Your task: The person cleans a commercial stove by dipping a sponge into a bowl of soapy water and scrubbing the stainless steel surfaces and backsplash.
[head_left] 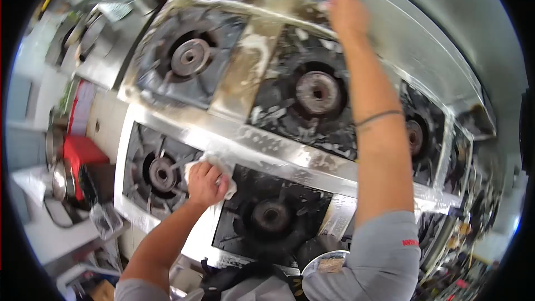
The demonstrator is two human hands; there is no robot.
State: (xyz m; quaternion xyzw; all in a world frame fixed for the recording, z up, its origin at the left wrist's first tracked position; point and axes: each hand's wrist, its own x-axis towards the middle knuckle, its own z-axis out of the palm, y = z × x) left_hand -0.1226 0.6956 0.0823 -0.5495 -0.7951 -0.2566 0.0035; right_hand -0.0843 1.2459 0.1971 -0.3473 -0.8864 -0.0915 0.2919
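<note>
In my head view, the dark pot [312, 252] at five o'clock contains something brownish I can't identify, its rim partly hidden by my right sleeve [384, 259]. At one o'clock, my right hand [346, 12] blurs near the stove [301, 154]'s back edge; I cannot tell its grip. At seven o'clock, my left hand [206, 184] grasps a bunched white cloth [228, 168] between two front burners [271, 215].
</note>
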